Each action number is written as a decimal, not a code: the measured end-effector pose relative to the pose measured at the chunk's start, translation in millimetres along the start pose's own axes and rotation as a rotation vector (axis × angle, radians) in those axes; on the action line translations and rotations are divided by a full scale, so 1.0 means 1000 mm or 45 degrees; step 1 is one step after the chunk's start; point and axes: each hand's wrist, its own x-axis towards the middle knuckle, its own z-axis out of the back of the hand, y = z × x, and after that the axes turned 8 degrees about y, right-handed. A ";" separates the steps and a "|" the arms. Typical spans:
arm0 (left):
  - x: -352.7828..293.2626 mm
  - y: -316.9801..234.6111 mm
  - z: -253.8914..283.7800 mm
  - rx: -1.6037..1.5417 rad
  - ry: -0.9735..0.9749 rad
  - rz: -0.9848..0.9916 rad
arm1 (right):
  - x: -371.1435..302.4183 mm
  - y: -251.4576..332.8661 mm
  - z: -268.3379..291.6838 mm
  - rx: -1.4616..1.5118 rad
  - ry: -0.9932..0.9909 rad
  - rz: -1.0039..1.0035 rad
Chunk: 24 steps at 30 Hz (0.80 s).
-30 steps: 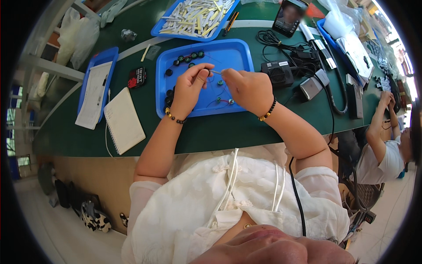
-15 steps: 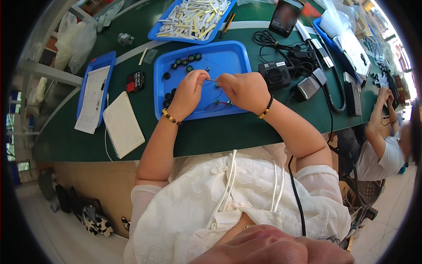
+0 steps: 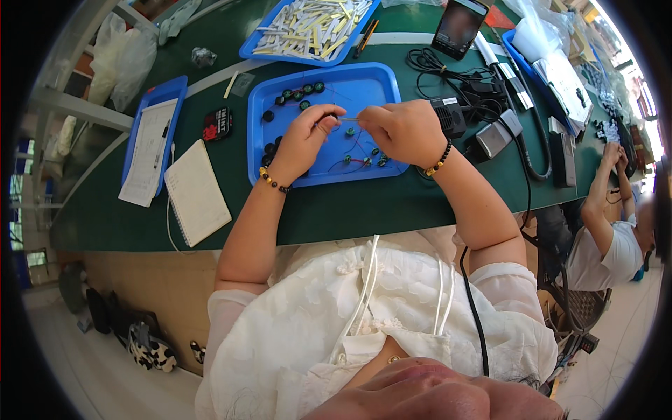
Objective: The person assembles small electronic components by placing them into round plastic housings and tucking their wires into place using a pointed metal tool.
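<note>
blue tray, black beads by its left edge; above, left hand fingertips pinch a thin rod with right hand, which partly blocks a black box.

White textured blouse, short sheer sleeves, black-and-gold beaded bracelets.

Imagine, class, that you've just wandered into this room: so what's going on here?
Over a blue tray, a person's left hand and right hand hold a thin piece between their fingertips; it is too small to identify. In the tray, a group of dark round beads lies toward the far side, more dark beads sit beside the left hand, and a few smaller beads lie toward the right. A spiral notebook lies left of the tray.
</note>
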 end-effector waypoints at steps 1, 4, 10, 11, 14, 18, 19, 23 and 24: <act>0.000 0.002 0.001 0.001 -0.005 0.004 | 0.001 0.000 0.000 0.033 -0.069 -0.002; 0.001 0.003 0.004 -0.258 -0.047 -0.036 | 0.005 0.008 0.005 0.117 -0.256 -0.092; 0.002 0.001 0.005 -0.637 -0.046 -0.067 | 0.006 0.013 0.000 0.485 -0.345 -0.302; 0.002 -0.001 0.004 -0.681 -0.045 -0.063 | 0.006 0.013 -0.005 0.763 -0.366 -0.362; 0.000 -0.001 0.004 -0.740 -0.044 -0.072 | 0.006 0.025 -0.002 0.980 -0.092 -0.426; -0.002 -0.006 0.014 -0.378 -0.259 -0.138 | 0.006 0.027 -0.007 0.906 -0.146 -0.391; 0.001 -0.008 0.018 -0.109 -0.416 -0.256 | 0.005 0.025 -0.010 0.962 -0.175 -0.404; -0.004 -0.018 0.040 0.592 -0.737 -0.287 | 0.004 0.021 -0.011 1.099 -0.224 -0.399; -0.007 -0.017 0.046 0.635 -0.633 -0.113 | 0.004 0.023 -0.010 1.146 -0.236 -0.403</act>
